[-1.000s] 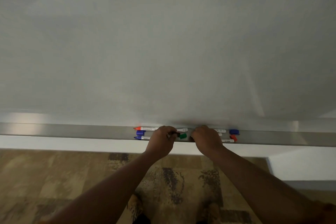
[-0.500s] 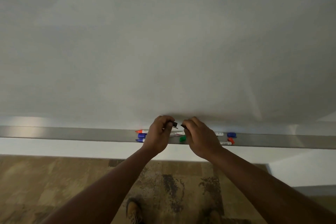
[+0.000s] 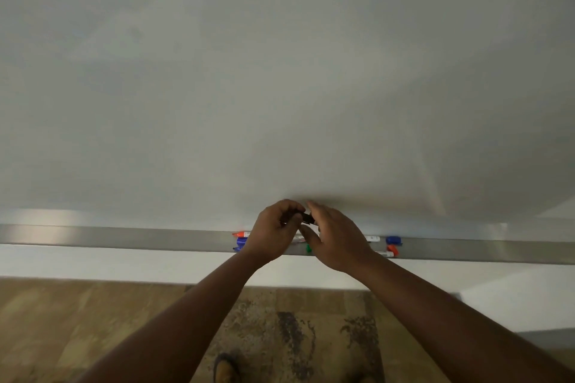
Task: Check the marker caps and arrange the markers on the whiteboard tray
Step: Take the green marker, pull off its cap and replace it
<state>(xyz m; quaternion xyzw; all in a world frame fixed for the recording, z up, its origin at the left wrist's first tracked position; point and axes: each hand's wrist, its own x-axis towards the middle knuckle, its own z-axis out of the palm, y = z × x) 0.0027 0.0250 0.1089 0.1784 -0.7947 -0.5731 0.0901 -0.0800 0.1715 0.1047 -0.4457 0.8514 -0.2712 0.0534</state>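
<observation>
Markers lie along the metal whiteboard tray (image 3: pixel 124 235) under the whiteboard (image 3: pixel 280 71), and from my remote seat I see both hands raised just above them, at the middle of the tray. My left hand (image 3: pixel 273 232) is curled into a closed grip around a black marker (image 3: pixel 306 217), of which only a short dark end shows between the two hands. My right hand (image 3: pixel 337 238) meets that dark end with its fingers extended and loosely bent; I cannot tell whether it pinches the piece or only touches it, since the thumb side is hidden.

On the tray, an orange-capped marker (image 3: pixel 241 233) pokes out to the left of my left hand, close to the board, and a blue-capped marker (image 3: pixel 239 242) sits just in front of it, nearer the tray's front lip. A green cap (image 3: pixel 308 248) shows in the gap below the two hands. To the right of my right hand, the white end of a marker barrel (image 3: pixel 372 238) shows with a loose blue cap (image 3: pixel 393 240) just beyond it, and an orange-ended marker (image 3: pixel 389 252) lies nearer the front edge. Below the tray I see patterned carpet (image 3: pixel 124 320) and the toe of a tan shoe (image 3: pixel 225 370).
</observation>
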